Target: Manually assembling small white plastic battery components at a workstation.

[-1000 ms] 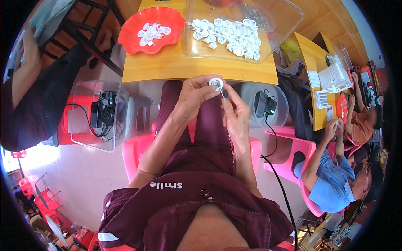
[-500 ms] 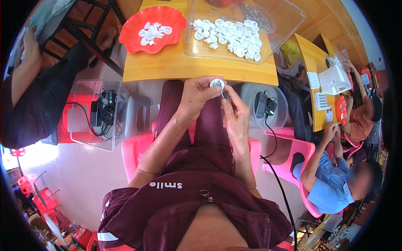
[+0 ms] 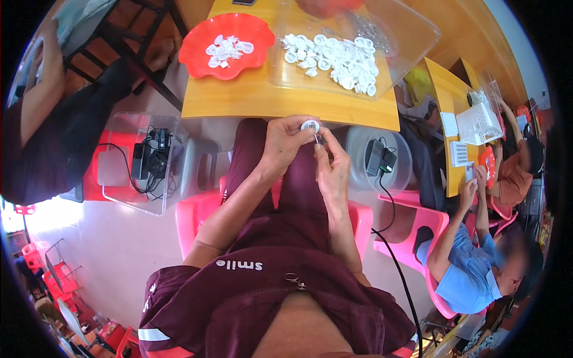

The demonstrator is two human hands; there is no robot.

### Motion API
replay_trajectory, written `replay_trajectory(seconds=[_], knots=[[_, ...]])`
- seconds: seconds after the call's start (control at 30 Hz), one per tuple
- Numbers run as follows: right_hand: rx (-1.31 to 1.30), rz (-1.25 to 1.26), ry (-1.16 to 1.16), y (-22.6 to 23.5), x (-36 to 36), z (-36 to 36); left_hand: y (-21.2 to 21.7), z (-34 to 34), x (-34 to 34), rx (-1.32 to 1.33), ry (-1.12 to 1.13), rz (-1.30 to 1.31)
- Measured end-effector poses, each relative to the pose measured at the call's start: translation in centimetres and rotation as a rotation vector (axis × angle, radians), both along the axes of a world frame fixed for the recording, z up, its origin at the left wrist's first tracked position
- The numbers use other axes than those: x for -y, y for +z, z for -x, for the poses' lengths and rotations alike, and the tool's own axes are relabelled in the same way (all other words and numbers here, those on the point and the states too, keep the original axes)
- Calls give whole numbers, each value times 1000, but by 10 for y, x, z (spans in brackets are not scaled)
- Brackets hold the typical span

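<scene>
Just off the table's near edge, my left hand [image 3: 283,143] pinches a small round white plastic part [image 3: 310,125] between thumb and fingers. My right hand [image 3: 332,164] is closed on a thin metal pin-like tool [image 3: 317,138], its tip against or very close to the white part. What exactly the tip touches is too small to make out. Beyond my hands, a heap of similar white parts [image 3: 352,67] lies in a clear plastic tray [image 3: 418,31]. Several more white pieces [image 3: 224,51] rest in a red scalloped dish [image 3: 194,48] to the left.
The wooden table [image 3: 239,106] spans the front. Under it stand a clear bin [image 3: 113,179] with black adapters and cables at left, and a round clear tub [image 3: 403,170] with another adapter at right. A black cable [image 3: 401,271] runs beside my pink chair. Co-workers sit at right.
The view has shifted slightly, so the table appears a little lower and to the right. Both my hands keep their grip on the white part and the tool. A co-worker's hands at right have moved.
</scene>
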State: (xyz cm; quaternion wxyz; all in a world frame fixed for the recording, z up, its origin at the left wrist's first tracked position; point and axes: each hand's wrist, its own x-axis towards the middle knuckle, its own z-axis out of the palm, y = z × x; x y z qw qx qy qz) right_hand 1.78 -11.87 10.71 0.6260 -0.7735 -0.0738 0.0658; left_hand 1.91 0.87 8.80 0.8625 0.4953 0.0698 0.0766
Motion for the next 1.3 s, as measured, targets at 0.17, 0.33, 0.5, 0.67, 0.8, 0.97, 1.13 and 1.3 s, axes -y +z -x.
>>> replay_trajectory(seconds=[0.17, 0.33, 0.5, 0.67, 0.8, 0.97, 1.13, 1.3], knots=[[37, 32, -41, -4, 3, 2, 21, -18, -42, 1, 356, -125], [338, 223, -39, -63, 7, -7, 28, -52, -142, 64, 584, -667], [191, 281, -41, -90, 7, -4, 19, -70, -180, -114, 614, -1364], [219, 262, -25, -103, 7, -10, 41, -68, -120, 232, 820, -1098], [250, 243, 0, -128, 10, -11, 32, -74, -51, 248, 316, -1007], [353, 137, -23, -131, 4, -6, -25, -137, -26, 216, 310, -1336], [383, 142, -35, -135, 5, -6, -44, -158, -28, 144, 309, -1494], [407, 130, -53, -135, 7, -10, -48, -153, -30, 208, 335, -1395]])
